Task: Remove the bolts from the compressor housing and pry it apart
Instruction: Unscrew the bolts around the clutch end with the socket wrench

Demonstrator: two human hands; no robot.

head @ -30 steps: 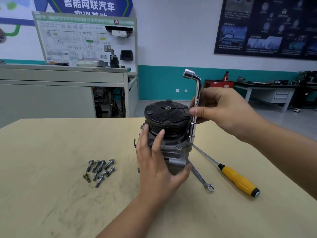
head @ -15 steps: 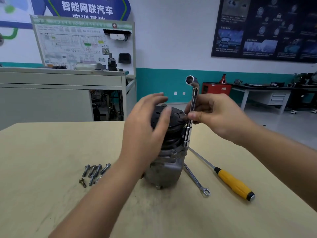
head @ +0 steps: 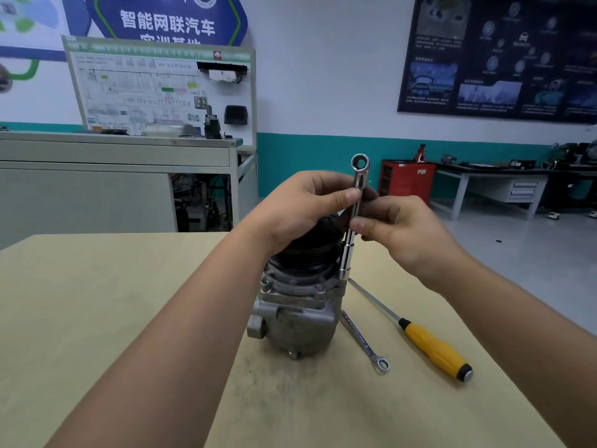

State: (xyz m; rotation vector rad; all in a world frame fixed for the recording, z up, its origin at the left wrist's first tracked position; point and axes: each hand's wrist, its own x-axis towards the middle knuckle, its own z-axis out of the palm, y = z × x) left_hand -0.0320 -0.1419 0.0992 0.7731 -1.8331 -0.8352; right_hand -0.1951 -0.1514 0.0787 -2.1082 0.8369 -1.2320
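While the compressor housing (head: 300,308) stands upright mid-desk (head: 97,318), the socket wrench (head: 352,227) rises near-vertical along its right flank, pinched by both hands: left hand (head: 303,208) high, right hand (head: 407,234) lower and nearer the bolt.

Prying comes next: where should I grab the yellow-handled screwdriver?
Take the screwdriver by its yellow handle, from above with the right hand. It lies flat on the table, handle toward you on the right and clear; the shaft runs under the compressor side.

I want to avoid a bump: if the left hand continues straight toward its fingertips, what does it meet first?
The left hand already touches the socket wrench; beyond it, probably the right hand.
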